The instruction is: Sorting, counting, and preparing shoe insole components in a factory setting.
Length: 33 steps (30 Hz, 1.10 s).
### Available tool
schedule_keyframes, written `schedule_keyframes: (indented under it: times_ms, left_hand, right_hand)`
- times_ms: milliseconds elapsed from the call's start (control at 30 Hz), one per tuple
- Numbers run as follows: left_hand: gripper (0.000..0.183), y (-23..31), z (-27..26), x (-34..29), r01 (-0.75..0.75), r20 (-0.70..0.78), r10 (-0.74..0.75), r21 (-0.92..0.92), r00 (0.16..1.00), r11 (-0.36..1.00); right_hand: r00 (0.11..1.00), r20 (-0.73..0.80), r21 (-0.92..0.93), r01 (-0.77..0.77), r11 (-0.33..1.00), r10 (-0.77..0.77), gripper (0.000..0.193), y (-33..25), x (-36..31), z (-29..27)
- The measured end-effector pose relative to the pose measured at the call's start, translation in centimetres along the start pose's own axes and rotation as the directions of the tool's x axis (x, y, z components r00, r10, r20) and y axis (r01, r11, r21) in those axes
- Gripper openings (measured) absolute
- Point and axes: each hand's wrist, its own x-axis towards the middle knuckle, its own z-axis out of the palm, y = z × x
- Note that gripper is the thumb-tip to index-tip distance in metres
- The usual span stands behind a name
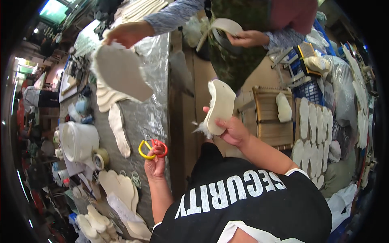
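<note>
My left hand point(154, 165) is closed around a pair of scissors point(146, 150) with one yellow and one red handle loop, above the table edge. In my right hand point(235, 131) I grip a cream insole point(221, 103) with white fluff along its left edge, tilted upright in front of me. Across from me a co-worker's hand point(127, 34) holds a large pale sole-shaped piece point(121, 73) with a fuzzy edge over the table. The co-worker's other hand point(247, 39) holds a curved cream piece point(227, 26).
The plastic-covered table point(152, 117) on my left bears stacked insoles point(106, 95), a single insole point(118, 129), a white bucket point(79, 141), a tape roll point(99, 158) and more cut pieces point(117, 188). Rightward stand a wooden stool point(269, 121) and a board with rows of insoles point(313, 121).
</note>
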Motion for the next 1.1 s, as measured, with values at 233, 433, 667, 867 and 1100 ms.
schedule_keyframes:
  times_ms: [233, 433, 667, 867, 1100]
  left_hand:
    - [0.015, -7.7, -4.5, -13.6, 0.074, -0.083, 0.092, 0.993, 0.992, 0.097]
    - [0.025, -11.3, -1.6, -18.0, -0.191, 0.231, -0.023, 0.737, 0.973, -0.648]
    - [0.053, -12.3, -3.5, -22.4, -0.358, 0.327, -0.242, 0.36, 0.913, -0.862]
    - [0.051, -11.9, -7.8, -27.4, -0.337, 0.213, -0.276, 0.344, 0.937, -0.876]
    - [0.044, -11.9, -10.2, -31.1, -0.311, 0.165, -0.271, 0.317, 0.948, -0.896]
  right_hand:
    - [0.983, -0.185, -0.109, -0.022, 0.994, 0.001, 0.033, 4.0, -9.2, -1.5]
    - [0.968, -0.223, -0.208, 0.069, 0.976, -0.116, 0.033, 7.4, -15.6, -0.1]
    - [0.966, -0.139, -0.214, 0.187, 0.959, -0.22, 0.034, 12.8, -21.9, 1.2]
    - [0.971, -0.119, -0.212, 0.177, 0.961, -0.205, 0.038, 17.3, -27.4, 1.6]
    - [0.986, -0.079, -0.244, 0.122, 0.962, -0.145, 0.039, 19.5, -30.6, 1.7]
